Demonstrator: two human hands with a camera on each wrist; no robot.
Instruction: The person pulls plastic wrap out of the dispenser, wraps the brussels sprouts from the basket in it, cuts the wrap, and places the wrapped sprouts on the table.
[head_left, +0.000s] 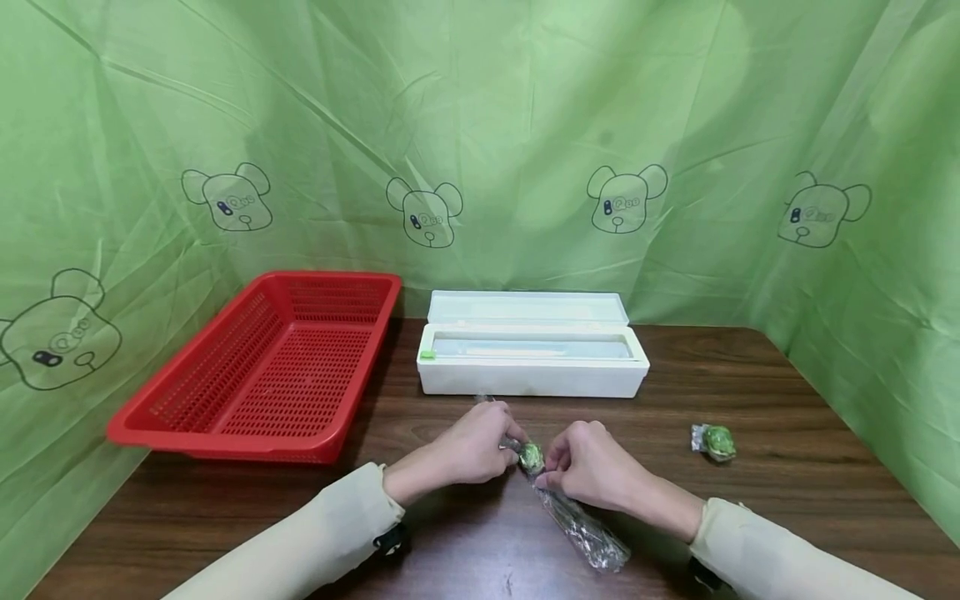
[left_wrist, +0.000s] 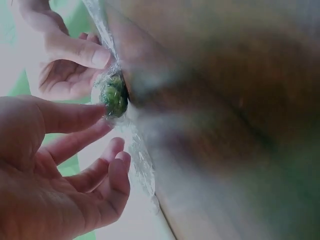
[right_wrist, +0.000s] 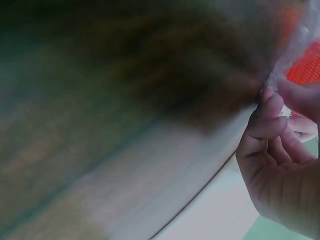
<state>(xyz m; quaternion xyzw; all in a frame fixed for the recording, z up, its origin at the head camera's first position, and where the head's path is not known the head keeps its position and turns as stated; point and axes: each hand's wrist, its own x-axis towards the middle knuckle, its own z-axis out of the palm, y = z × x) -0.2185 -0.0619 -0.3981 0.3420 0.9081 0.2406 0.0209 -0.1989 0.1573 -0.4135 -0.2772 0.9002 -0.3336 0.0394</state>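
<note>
A small round green item [head_left: 532, 457], its exact kind unclear, is wrapped in clear plastic wrap [head_left: 583, 530] between my hands, low over the table. My left hand [head_left: 477, 443] pinches the wrap on the left side of the green item. From the right, my right hand [head_left: 592, 467] pinches the wrap between thumb and forefinger. In the left wrist view the wrapped green item [left_wrist: 114, 96] shows between both sets of fingertips. The loose film trails off toward the table's front. In the right wrist view the green item is hidden behind the fingers of my right hand [right_wrist: 282, 142].
A red perforated basket [head_left: 351, 400] stands at the left. At the back middle is a long white wrap dispenser box [head_left: 531, 380] with its lid raised. Another wrapped green item [head_left: 719, 443] lies on the wooden table [head_left: 787, 517] at the right. Green curtains [head_left: 517, 100] surround the table.
</note>
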